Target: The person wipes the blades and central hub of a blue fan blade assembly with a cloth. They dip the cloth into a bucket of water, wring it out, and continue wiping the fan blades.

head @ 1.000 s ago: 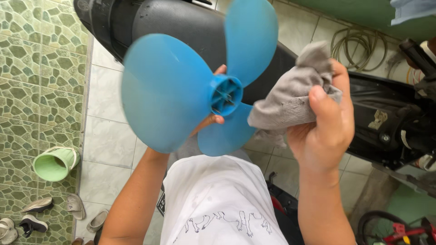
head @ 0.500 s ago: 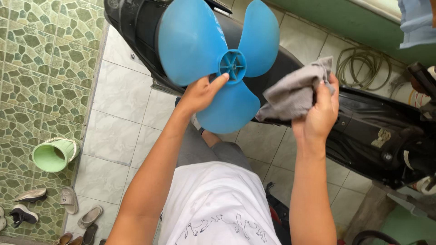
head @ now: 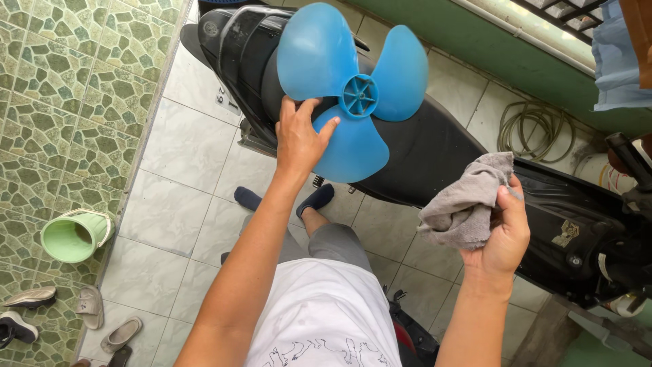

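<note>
At the far left, several shoes and sandals (head: 41,316) lay on the green patterned floor tiles (head: 68,102), with a pale green bucket (head: 68,236) tipped on its side just above them. Pale floor tiles (head: 183,190) ran down the middle of the scene. The person's left hand (head: 299,139) was raised, its fingers spread against the lower blade of a blue three-bladed fan propeller (head: 350,88); the thumb could not be seen, so the exact grip could not be told, though the hand evidently supported the propeller. The propeller was held up in front of the seat of a black scooter (head: 421,149), which stood across the tiles from upper left to lower right. The person's feet in dark socks (head: 316,199) rested on the floor just beside the scooter, and a white printed shirt (head: 326,319) filled the lower centre. Further right, the right hand (head: 506,234) was closed around a crumpled grey cloth (head: 468,204), well apart from the propeller. A coiled hose (head: 536,129) lay on the floor beyond the scooter, near a green wall (head: 489,61), and a light blue garment (head: 618,61) hung at the upper right edge.
</note>
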